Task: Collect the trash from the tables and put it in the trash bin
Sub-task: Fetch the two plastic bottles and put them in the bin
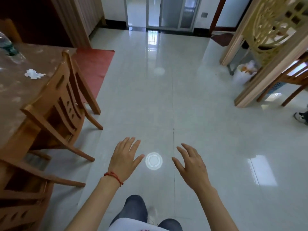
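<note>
A crumpled white tissue (34, 74) lies on the brown table (15, 90) at the left. A crushed clear plastic bottle (7, 45) rests at the table's far left corner. A bin lined with a white bag (243, 74), with trash in it, stands on the floor at the right, beside a carved wooden screen. My left hand (124, 158) and my right hand (193, 165) are stretched out over the tiled floor, palms down, fingers spread, holding nothing. Both hands are well away from the table and from the bin.
Two wooden chairs (61, 104) stand against the table's right side. A red mat (93, 64) lies beyond them. The carved screen (270, 47) and another chair (293, 79) stand at the right. A person's shoe (300, 117) shows at the right edge. Glossy floor runs ahead to a glass door.
</note>
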